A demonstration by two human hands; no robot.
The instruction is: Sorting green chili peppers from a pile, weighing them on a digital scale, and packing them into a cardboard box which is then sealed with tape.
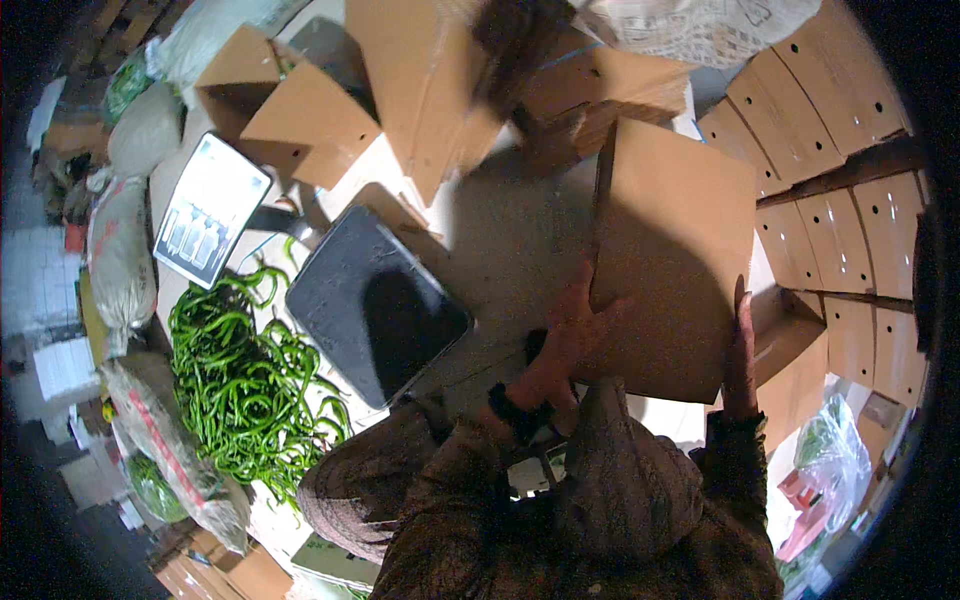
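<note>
A brown cardboard box is in front of me at the right, held between my two hands. My left hand presses on its near left side with the fingers spread. At the box's right edge is my right hand, its fingers stretched along the side and partly hidden. Left of the box lies the black platform of a weighing scale, with a dark shadow over it. The scale's lit display stands tilted at its far left. A heap of long green chili peppers covers the floor beside the platform.
Open cardboard boxes and flaps stand at the far side. Stacked cartons with round holes line the right. Filled sacks run along the left. A clear plastic bag lies at the lower right.
</note>
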